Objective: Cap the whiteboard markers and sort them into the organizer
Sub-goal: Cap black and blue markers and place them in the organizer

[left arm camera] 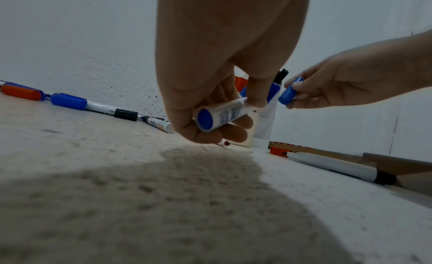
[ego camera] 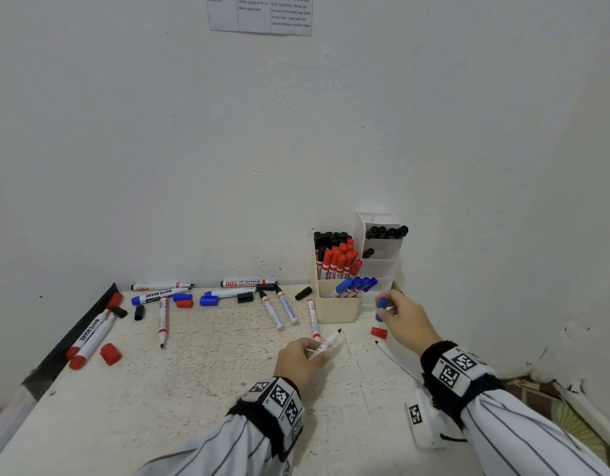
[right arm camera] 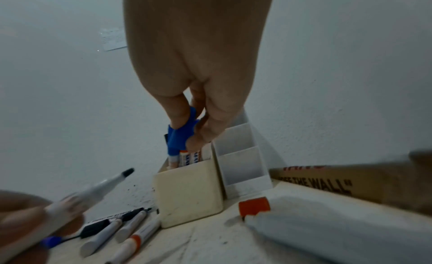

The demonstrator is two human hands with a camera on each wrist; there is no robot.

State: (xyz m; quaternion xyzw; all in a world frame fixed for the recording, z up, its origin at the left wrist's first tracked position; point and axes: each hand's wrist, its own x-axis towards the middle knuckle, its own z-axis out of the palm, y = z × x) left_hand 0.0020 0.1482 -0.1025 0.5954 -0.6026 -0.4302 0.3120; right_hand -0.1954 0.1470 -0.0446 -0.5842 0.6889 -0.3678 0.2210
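Observation:
My left hand point(ego camera: 315, 352) grips an uncapped white marker point(ego camera: 325, 343) with a blue end plug point(left arm camera: 205, 118); its dark tip point(ego camera: 339, 331) points up and right. My right hand point(ego camera: 385, 310) pinches a blue cap point(ego camera: 382, 303) in its fingertips, a short way right of that tip, in front of the organizer. The cap point(right arm camera: 181, 136) and marker are apart. The cream organizer box point(ego camera: 337, 309) holds capped black, red and blue markers. Beside it the white tiered organizer point(ego camera: 379, 266) holds black ones.
Several loose markers point(ego camera: 163, 319) and red, blue and black caps point(ego camera: 110, 353) lie scattered over the left and back of the white table point(ego camera: 193, 389). A red cap point(ego camera: 379, 332) and an uncapped marker point(ego camera: 387, 353) lie under my right hand. The wall is close behind.

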